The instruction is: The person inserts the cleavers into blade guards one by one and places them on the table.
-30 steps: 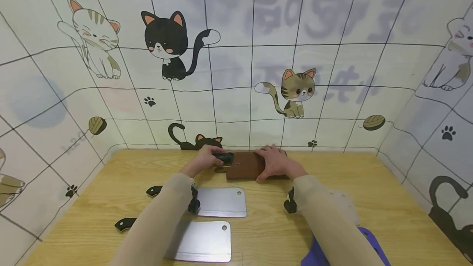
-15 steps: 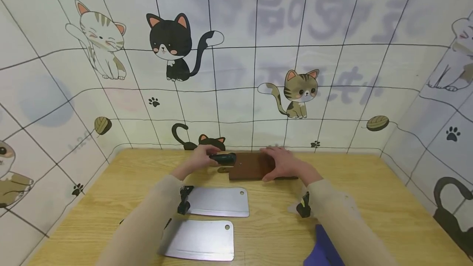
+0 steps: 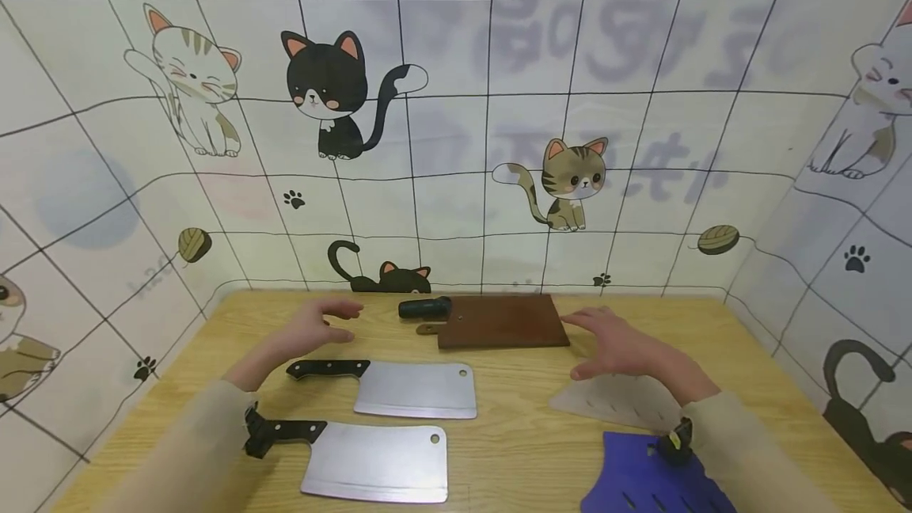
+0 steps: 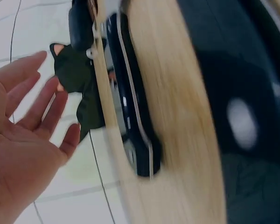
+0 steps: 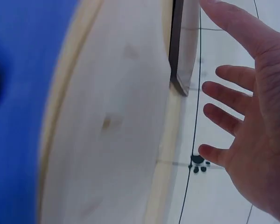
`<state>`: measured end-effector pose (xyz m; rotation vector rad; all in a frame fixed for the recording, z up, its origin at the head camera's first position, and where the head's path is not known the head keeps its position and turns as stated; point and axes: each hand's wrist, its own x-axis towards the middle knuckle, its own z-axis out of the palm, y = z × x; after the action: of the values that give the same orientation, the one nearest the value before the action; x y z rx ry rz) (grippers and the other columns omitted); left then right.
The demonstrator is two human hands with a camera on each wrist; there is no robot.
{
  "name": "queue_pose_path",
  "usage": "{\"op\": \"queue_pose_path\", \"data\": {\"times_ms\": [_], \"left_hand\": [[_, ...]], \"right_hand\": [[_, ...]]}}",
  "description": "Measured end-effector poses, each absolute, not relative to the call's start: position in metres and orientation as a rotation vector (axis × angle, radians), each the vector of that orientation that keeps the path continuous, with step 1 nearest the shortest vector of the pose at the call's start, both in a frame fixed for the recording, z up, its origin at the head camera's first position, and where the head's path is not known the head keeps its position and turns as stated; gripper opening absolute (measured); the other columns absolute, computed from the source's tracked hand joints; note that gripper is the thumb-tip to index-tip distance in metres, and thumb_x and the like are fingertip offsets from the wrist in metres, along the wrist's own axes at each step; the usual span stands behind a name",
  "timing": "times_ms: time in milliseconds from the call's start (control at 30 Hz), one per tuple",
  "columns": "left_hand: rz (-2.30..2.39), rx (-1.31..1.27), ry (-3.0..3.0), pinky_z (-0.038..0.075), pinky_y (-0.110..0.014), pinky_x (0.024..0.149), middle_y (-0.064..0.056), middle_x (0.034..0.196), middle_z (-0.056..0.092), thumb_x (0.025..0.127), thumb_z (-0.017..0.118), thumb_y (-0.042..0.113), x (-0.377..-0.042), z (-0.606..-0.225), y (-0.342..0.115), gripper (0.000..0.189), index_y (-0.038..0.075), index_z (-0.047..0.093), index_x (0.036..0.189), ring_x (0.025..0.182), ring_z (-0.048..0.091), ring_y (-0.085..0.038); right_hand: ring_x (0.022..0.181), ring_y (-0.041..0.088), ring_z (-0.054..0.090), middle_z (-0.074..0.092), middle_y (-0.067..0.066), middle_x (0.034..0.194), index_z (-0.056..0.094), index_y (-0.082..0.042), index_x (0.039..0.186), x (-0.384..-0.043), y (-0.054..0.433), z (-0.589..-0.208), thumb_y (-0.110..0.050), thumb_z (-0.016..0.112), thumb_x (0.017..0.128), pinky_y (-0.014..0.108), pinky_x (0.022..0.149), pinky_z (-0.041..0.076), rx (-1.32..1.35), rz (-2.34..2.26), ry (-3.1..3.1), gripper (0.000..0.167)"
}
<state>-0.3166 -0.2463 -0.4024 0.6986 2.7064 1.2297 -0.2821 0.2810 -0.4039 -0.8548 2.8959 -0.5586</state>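
Head view: the brown sheath (image 3: 502,321) lies flat at the table's back edge, just before the wall (image 3: 449,204), with a black handle (image 3: 424,308) jutting from its left end and a small tab (image 3: 428,329) beside that. Your hands are apart, one off each end of it. Your left hand (image 3: 306,332) hangs free, fingers and thumb spread from each other, a little left of the handle. Your right hand (image 3: 621,347) is free too, spread at the sheath's right edge; you cannot tell whether a fingertip touches. Nearer you on the table (image 3: 520,394), the far cleaver (image 3: 416,390) and the near cleaver (image 3: 381,464) lie one before the other, handles leftward; your left wrist camera (image 3: 258,430) covers the near one's handle end. On your right, your hand and sleeve block part of the pale sheet (image 3: 606,404) and the slotted blue piece (image 3: 627,465).
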Motion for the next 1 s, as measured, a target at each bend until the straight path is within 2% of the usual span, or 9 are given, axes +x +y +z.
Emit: {"op": "queue_pose_path", "data": {"times_ms": [133, 267, 433, 600, 767, 1000], "left_hand": [[1.202, 0.723, 2.734, 0.047, -0.052, 0.095, -0.022, 0.122, 0.068, 0.092, 0.074, 0.006, -0.302, -0.399, -0.264, 0.045, -0.004, 0.063, 0.134, 0.115, 0.062, -0.038], [1.151, 0.706, 2.73, 0.048, -0.055, 0.095, -0.019, 0.124, 0.069, 0.092, 0.077, 0.011, -0.29, -0.403, -0.275, 0.046, -0.005, 0.064, 0.133, 0.115, 0.062, -0.036], [1.102, 0.651, 2.737, 0.049, -0.047, 0.089, -0.014, 0.125, 0.069, 0.087, 0.081, 0.014, -0.281, -0.413, -0.284, 0.046, -0.002, 0.068, 0.129, 0.113, 0.059, -0.033], [1.063, 0.651, 2.737, 0.049, -0.05, 0.092, -0.012, 0.12, 0.07, 0.083, 0.083, 0.008, -0.28, -0.422, -0.287, 0.044, 0.0, 0.071, 0.124, 0.111, 0.061, -0.032], [0.995, 0.623, 2.724, 0.047, -0.053, 0.097, -0.007, 0.115, 0.07, 0.079, 0.084, 0.004, -0.279, -0.43, -0.283, 0.043, 0.003, 0.073, 0.121, 0.111, 0.061, -0.03], [1.037, 0.556, 2.743, 0.051, -0.048, 0.09, -0.007, 0.107, 0.071, 0.077, 0.082, -0.001, -0.277, -0.435, -0.278, 0.036, 0.004, 0.075, 0.111, 0.1, 0.063, -0.026]], "right_hand": [[0.135, 0.056, 0.036, 0.049, 0.027, 0.146, 0.051, 0.0, 0.148, -0.267, 0.298, -0.405, -0.048, 0.087, 0.076, 0.073, 0.103, 0.03, -0.84, -0.564, 2.888, 0.094], [0.134, 0.059, 0.037, 0.051, 0.027, 0.144, 0.054, -0.001, 0.145, -0.254, 0.311, -0.408, -0.048, 0.089, 0.071, 0.076, 0.102, 0.028, -0.819, -0.516, 2.889, 0.094], [0.13, 0.057, 0.041, 0.052, 0.027, 0.143, 0.052, 0.0, 0.146, -0.244, 0.327, -0.413, -0.049, 0.091, 0.067, 0.073, 0.098, 0.035, -0.786, -0.466, 2.877, 0.101], [0.128, 0.053, 0.044, 0.052, 0.025, 0.144, 0.048, 0.0, 0.149, -0.242, 0.335, -0.42, -0.052, 0.092, 0.063, 0.073, 0.095, 0.037, -0.779, -0.469, 2.867, 0.11], [0.124, 0.049, 0.047, 0.054, 0.023, 0.143, 0.049, 0.001, 0.148, -0.243, 0.337, -0.424, -0.048, 0.092, 0.061, 0.065, 0.092, 0.04, -0.857, -0.511, 2.852, 0.108], [0.125, 0.045, 0.048, 0.055, 0.021, 0.144, 0.05, 0.003, 0.146, -0.245, 0.341, -0.43, -0.044, 0.092, 0.063, 0.061, 0.097, 0.041, -0.87, -0.505, 2.869, 0.104]]}}
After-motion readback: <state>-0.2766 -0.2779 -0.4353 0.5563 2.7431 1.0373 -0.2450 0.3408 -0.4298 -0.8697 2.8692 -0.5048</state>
